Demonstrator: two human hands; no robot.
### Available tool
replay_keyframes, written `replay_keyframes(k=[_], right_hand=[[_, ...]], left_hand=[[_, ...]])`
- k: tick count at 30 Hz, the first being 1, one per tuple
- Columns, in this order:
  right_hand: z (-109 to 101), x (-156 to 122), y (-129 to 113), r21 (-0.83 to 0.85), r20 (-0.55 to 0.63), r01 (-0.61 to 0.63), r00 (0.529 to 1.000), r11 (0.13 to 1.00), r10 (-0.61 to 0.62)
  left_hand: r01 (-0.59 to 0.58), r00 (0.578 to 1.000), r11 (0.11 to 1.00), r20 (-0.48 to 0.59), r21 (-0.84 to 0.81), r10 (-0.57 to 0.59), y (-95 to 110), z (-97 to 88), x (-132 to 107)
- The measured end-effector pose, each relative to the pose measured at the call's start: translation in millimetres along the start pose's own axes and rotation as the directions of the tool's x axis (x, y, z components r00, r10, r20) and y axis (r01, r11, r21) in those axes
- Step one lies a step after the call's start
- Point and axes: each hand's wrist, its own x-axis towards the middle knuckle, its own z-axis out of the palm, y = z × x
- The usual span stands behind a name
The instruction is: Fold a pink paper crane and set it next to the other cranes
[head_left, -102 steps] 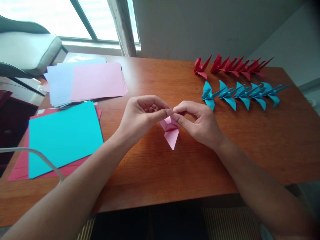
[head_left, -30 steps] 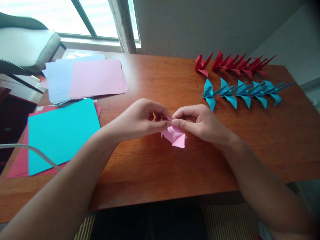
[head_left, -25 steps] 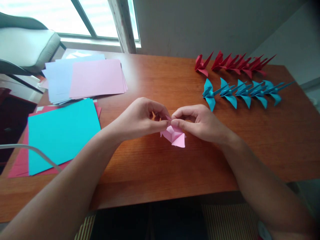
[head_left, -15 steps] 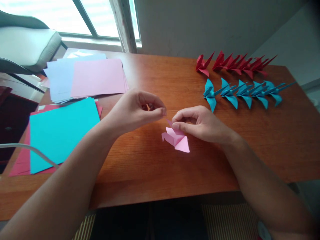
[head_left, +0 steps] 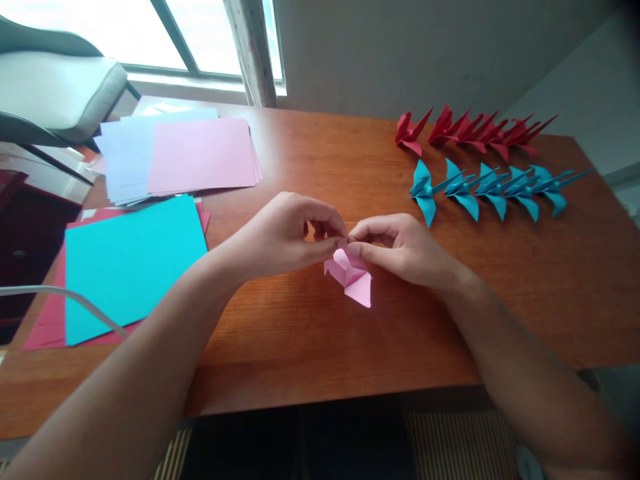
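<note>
A small pink folded paper figure point(head_left: 351, 277) hangs just above the wooden table point(head_left: 320, 347) near its middle. My left hand point(head_left: 285, 233) pinches its top from the left with thumb and forefinger. From the right, my right hand point(head_left: 400, 250) pinches the same top edge. The fingertips of both hands meet over the figure and hide its upper part.
Rows of red paper cranes point(head_left: 475, 128) and blue paper cranes point(head_left: 490, 187) stand at the back right. Pink and pale blue sheets point(head_left: 180, 157) lie at the back left, a turquoise sheet point(head_left: 133, 263) over red ones nearer me. A grey chair point(head_left: 55, 87) is by the window.
Half a second ago my left hand had let go and lifted away; it has come back and pinches the pink figure again beside my right hand. The figure has tilted slightly.
</note>
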Motion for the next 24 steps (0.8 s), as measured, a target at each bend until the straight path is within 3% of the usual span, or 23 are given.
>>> replay_keyframes(k=[7,17,20,22,24], right_hand=[[1.3,-0.1,1.1,-0.007,0.031,-0.018,0.999,1.000,0.018],[-1.3,-0.2,0.8,0.018,-0.044,-0.026,0.999,1.000,0.027],[-1.3,-0.2,2.4,0.002,-0.061,-0.019,0.998,1.000,0.019],[-1.4,0.0,3.4,-0.002,-0.062,-0.017,0.998,1.000,0.016],[-1.4,0.3,3.8,0.002,-0.071,-0.016,0.997,1.000,0.016]], left_hand=[[-0.061,0.998,0.976,0.041,0.208,0.054,0.9,-6.4,-2.4],[-0.037,0.995,0.966,-0.076,0.255,0.058,-2.2,-1.8,-0.9],[0.009,0.980,0.968,-0.196,0.249,0.042,-5.7,-3.6,-0.2],[0.042,0.946,0.973,-0.323,0.227,0.035,-8.0,-6.7,0.0],[0.048,0.932,0.983,-0.362,0.180,0.021,-8.2,-8.7,0.0]])
